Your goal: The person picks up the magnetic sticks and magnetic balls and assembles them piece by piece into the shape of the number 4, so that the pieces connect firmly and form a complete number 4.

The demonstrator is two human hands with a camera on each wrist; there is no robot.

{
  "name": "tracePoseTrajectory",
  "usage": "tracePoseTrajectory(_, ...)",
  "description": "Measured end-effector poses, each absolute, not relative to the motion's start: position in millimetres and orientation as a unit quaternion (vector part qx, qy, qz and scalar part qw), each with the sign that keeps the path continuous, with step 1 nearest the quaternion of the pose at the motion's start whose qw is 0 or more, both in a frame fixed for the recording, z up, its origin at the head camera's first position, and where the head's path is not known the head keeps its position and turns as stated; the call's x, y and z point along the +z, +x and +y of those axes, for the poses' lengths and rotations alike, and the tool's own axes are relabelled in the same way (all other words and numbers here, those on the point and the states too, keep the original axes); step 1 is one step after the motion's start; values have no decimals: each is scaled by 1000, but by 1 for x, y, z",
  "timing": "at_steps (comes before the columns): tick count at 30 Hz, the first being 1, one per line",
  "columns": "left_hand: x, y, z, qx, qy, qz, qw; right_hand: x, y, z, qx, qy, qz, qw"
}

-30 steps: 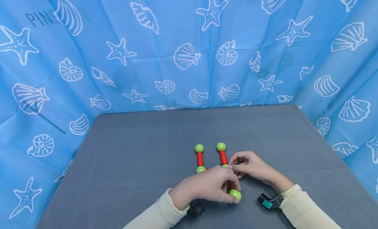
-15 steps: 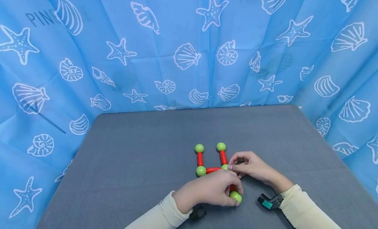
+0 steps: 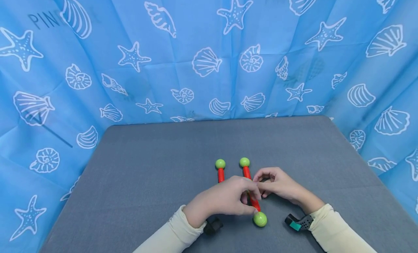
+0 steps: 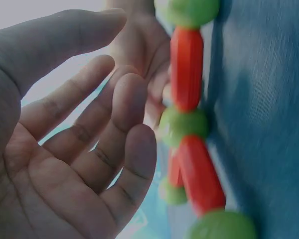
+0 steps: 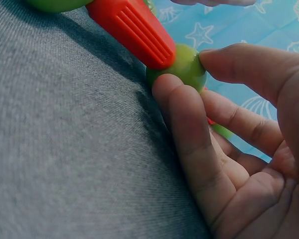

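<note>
Green balls and red rods, magnetic building pieces by their look, are joined into a frame on the table. A red rod (image 3: 254, 203) runs to the nearest green ball (image 3: 260, 219). My left hand (image 3: 225, 196) is over the frame with fingers loosely curved and apart. The left wrist view shows no piece between its thumb and fingers. My right hand (image 3: 277, 182) pinches the junction ball (image 5: 187, 69), with a ribbed red rod (image 5: 134, 32) against it. In the head view, the left hand hides the crossbar and left junction.
Two far green balls, the left one (image 3: 220, 164) and the right one (image 3: 244, 162), cap the rods pointing away. The grey table (image 3: 156, 155) ends at a blue shell-print curtain (image 3: 202, 90). Each wrist wears a black device, such as the right one (image 3: 298, 223).
My left hand was at the near ball and its rod; it has let go and shifted left and slightly away, covering the crossbar again. The right hand holds its place.
</note>
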State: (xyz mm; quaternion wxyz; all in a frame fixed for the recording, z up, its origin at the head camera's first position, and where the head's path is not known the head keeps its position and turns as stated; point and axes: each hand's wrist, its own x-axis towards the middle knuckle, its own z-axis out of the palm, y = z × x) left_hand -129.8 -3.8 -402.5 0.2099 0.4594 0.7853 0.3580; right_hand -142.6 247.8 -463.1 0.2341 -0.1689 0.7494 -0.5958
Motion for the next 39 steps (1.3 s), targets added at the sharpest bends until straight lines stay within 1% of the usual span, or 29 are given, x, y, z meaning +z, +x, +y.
tracePoseTrajectory(11, -393, -157, -38, 321, 353, 857, 198, -459, -143, 246, -595, -163, 749, 242)
tracePoseTrajectory(19, -394, -166, -60, 303, 297, 882, 205, -460, -142, 249, -595, -204, 744, 226)
tracePoseTrajectory(31, -403, -171, -65, 330, 292, 867, 231, -462, -145, 253, -612, -276, 710, 213)
tracePoseTrajectory(39, -405, -173, -64, 344, 292, 860, 237, -464, -144, 254, -604, -262, 725, 205)
